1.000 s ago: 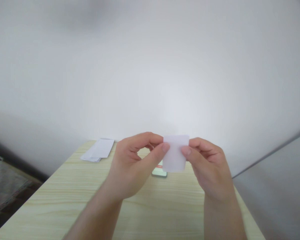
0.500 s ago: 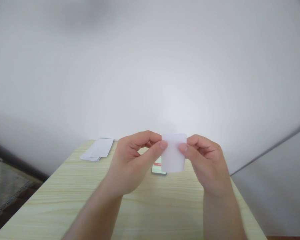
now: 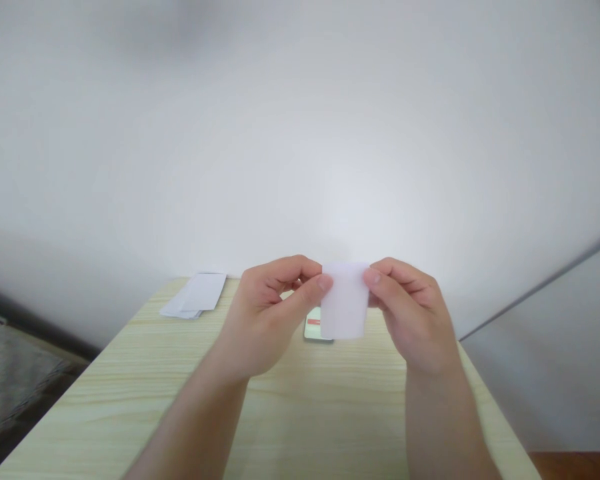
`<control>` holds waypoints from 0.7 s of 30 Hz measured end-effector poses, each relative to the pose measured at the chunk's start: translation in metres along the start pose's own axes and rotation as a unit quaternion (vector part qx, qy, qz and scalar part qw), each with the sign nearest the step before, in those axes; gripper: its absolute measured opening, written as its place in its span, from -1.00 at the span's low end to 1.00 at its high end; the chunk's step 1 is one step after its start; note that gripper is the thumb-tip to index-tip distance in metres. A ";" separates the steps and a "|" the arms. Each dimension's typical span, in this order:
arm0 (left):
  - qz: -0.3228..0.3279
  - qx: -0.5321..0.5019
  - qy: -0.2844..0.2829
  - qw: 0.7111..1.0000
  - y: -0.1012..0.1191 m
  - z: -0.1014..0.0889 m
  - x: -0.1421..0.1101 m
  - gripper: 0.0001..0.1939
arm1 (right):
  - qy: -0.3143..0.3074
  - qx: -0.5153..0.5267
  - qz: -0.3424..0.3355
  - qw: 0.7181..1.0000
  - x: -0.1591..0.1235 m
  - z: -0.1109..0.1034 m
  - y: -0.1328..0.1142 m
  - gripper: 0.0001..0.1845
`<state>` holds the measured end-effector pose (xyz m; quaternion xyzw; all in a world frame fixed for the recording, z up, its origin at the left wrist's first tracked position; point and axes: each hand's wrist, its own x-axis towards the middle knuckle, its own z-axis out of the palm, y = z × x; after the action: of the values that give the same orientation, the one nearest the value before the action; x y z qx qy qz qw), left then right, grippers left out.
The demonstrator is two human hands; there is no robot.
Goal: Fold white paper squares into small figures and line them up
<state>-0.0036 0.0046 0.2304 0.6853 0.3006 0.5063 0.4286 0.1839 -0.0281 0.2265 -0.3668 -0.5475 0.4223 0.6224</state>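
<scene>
A small white slip of paper (image 3: pixel 344 303) is held upright above the wooden table (image 3: pixel 290 407). My left hand (image 3: pixel 265 313) pinches its upper left edge between thumb and forefinger. My right hand (image 3: pixel 410 313) pinches its upper right edge the same way. The paper bows slightly between the two hands. Behind and below it a phone (image 3: pixel 316 328) with a lit screen lies flat on the table, partly hidden by the paper.
A small stack of white papers (image 3: pixel 196 297) lies at the table's far left corner. A white wall rises right behind the table. The table's edges fall away on the left and right, with dark floor at the left.
Both hands and the paper have drifted slightly up and left, and the paper looks narrower. The right thumb has shifted toward the paper's top corner.
</scene>
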 end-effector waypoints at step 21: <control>0.016 -0.041 0.049 0.998 -0.010 -0.003 0.006 -0.79 | -0.020 -0.128 -0.002 0.992 0.002 -0.005 0.005 -0.72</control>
<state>-0.0042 0.0155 0.2243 0.6464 0.2895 0.5574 0.4331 0.1886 -0.0242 0.2219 -0.4338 -0.6105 0.3546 0.5598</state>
